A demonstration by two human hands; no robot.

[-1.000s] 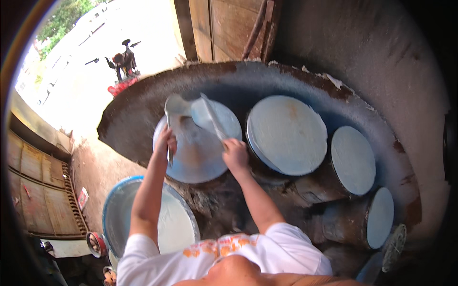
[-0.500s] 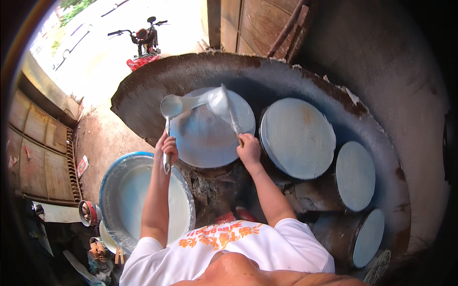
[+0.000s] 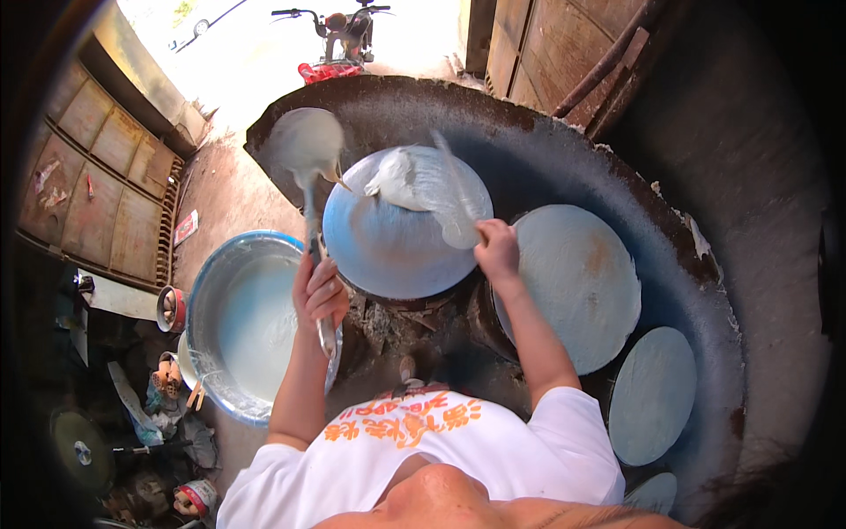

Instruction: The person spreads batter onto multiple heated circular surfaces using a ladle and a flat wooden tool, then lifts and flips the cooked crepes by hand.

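Note:
My left hand [image 3: 322, 293] is closed round the handle of a metal ladle [image 3: 307, 141], whose bowl is raised beyond the left edge of the nearest round griddle [image 3: 374, 251]. A little pale batter hangs from the ladle's rim. On the far part of that griddle lies a patch of white batter [image 3: 401, 179]. My right hand [image 3: 499, 249] grips a thin spreader [image 3: 448, 167] at the griddle's right edge; the tool is smeared by motion over the batter. Below my left forearm stands a large blue-rimmed tub [image 3: 207, 353] of pale batter.
To the right, a second griddle [image 3: 573, 291] and a third griddle [image 3: 654, 397] carry pale, even layers. A curved metal shield [image 3: 687, 291] rises behind them. Small cans [image 3: 171, 309] and clutter lie at left. A parked two-wheeler [image 3: 344, 40] is beyond.
The ladle has moved away to the left of the griddle. Batter that stretched between ladle and spreader now lies on the griddle. The spreader has swung, and the whole view has shifted.

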